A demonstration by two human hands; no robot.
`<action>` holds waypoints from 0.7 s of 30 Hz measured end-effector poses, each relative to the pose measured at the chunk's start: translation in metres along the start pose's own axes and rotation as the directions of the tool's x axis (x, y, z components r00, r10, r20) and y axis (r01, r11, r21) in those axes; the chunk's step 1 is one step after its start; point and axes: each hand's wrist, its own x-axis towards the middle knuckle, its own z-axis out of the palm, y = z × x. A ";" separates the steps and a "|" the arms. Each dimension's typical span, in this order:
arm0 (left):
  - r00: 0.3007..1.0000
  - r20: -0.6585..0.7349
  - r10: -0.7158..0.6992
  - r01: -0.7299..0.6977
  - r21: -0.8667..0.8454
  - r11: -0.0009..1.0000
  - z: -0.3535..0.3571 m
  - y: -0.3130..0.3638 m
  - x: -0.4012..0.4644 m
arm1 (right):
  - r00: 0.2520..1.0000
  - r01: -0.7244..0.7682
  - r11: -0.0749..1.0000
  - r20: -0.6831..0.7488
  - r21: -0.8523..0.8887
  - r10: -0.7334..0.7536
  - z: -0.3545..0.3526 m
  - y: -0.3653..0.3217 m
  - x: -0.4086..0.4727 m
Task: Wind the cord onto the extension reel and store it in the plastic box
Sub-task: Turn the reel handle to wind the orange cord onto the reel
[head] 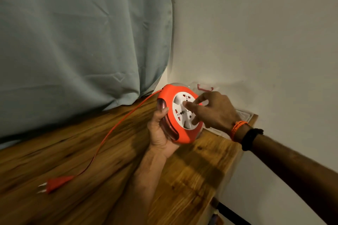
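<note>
Winding is in hand: the left hand [161, 129] grips the orange extension reel [180, 113], right hand [212, 110] fingertips pressing its white hub, cord [109, 133] trailing toward seven o'clock; next, keep turning.

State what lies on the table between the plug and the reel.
In the head view, only the orange cord runs over bare wood from plug to reel.
</note>
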 end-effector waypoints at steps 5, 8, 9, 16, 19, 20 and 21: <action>0.998 0.031 -0.051 0.052 -0.020 0.998 0.000 0.000 0.000 | 0.862 0.480 0.741 0.097 -0.470 -0.497 -0.026 -0.001 -0.015; 0.997 0.037 -0.070 0.070 0.002 0.998 -0.001 -0.001 0.001 | 0.754 0.639 0.552 0.292 -0.535 -0.589 -0.029 0.003 -0.010; 0.997 0.033 -0.067 0.067 0.003 0.998 -0.001 -0.001 0.001 | 0.734 0.659 0.499 0.336 -0.562 -0.591 -0.028 0.005 -0.007; 0.999 -0.023 -0.038 0.037 -0.003 0.999 0.004 0.000 -0.001 | 0.663 0.707 0.376 0.378 -0.599 -0.646 -0.017 0.011 0.009; 1.000 0.001 -0.031 0.031 -0.017 0.999 0.005 0.000 0.000 | 0.681 0.691 0.394 0.362 -0.606 -0.637 -0.017 0.009 0.012; 1.000 0.002 -0.028 0.028 -0.024 0.999 0.006 0.000 0.000 | 0.713 0.672 0.476 0.322 -0.567 -0.622 -0.017 0.008 0.008; 1.000 0.019 -0.021 0.022 -0.041 0.999 0.007 -0.001 0.000 | 0.757 0.634 0.584 0.250 -0.507 -0.604 -0.013 0.005 0.005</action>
